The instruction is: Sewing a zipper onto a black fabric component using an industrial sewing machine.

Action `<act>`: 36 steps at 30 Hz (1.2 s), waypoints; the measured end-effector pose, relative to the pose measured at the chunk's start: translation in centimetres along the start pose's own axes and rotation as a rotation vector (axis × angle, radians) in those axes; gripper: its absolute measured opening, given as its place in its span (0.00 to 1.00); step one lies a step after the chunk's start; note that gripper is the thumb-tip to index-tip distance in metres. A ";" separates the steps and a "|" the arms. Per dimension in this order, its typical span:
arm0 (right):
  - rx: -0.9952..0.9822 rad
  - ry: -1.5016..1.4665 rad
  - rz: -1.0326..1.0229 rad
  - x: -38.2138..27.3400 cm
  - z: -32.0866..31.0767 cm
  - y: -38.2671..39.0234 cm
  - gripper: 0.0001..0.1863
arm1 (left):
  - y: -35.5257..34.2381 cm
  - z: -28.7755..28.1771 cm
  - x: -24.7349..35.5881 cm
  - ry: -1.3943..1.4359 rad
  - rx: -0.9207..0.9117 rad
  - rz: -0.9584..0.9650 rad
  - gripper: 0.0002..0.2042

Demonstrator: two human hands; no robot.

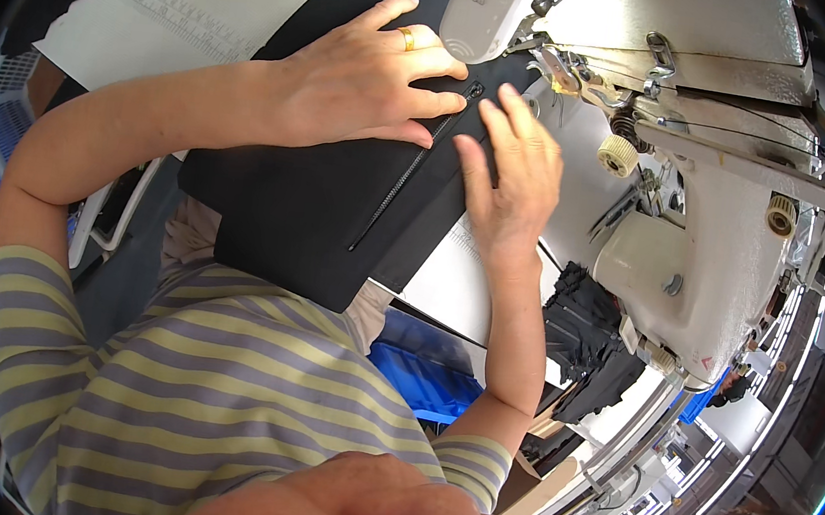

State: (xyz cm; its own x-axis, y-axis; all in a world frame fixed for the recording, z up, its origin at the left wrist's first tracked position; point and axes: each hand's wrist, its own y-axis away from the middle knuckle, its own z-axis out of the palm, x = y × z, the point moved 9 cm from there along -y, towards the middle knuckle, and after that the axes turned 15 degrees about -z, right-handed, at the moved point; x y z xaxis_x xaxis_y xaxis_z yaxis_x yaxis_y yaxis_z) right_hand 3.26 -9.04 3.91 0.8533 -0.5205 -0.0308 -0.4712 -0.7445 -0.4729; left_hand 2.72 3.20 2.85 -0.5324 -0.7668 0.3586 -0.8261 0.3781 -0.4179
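A black fabric piece [286, 214] lies over the white work surface and hangs past its near edge toward me. Set into it is a dark metal zipper [400, 186], running slantwise with its pull end at the top. My left hand [366, 77], with a ring on one finger, rests palm down on the cloth, fingers spread, tips beside the zipper's upper end. On the other side of the zipper, my right hand [512, 172] has its fingers apart at the fabric's right edge, gripping nothing. Just beyond both hands stands the sewing machine [677, 225], whose needle area is partly hidden.
Ruler markings [172, 11] show on the white table at the upper left. Dark fabric pieces [585, 341] are heaped below the machine. A blue bin [425, 380] sits under the table edge, and a white basket [9, 99] stands at far left.
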 end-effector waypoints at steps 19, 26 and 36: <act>-0.101 0.251 0.018 0.1 1.1 -0.2 0.23 | -1.6 0.1 -0.6 0.058 0.024 0.074 0.20; -0.101 0.288 0.012 0.5 1.1 -0.6 0.22 | -2.1 0.4 -1.1 0.094 0.071 0.060 0.20; 0.028 -0.046 0.095 1.7 0.3 -0.3 0.18 | -1.9 0.1 -1.1 0.098 0.085 0.064 0.21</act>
State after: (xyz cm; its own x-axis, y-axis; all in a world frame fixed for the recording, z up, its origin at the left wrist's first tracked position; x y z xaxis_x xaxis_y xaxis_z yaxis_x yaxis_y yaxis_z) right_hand 4.98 -9.55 3.73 0.8148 -0.5680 -0.1163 -0.5445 -0.6806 -0.4903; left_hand 4.88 3.27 3.18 -0.6026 -0.6865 0.4069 -0.7733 0.3764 -0.5102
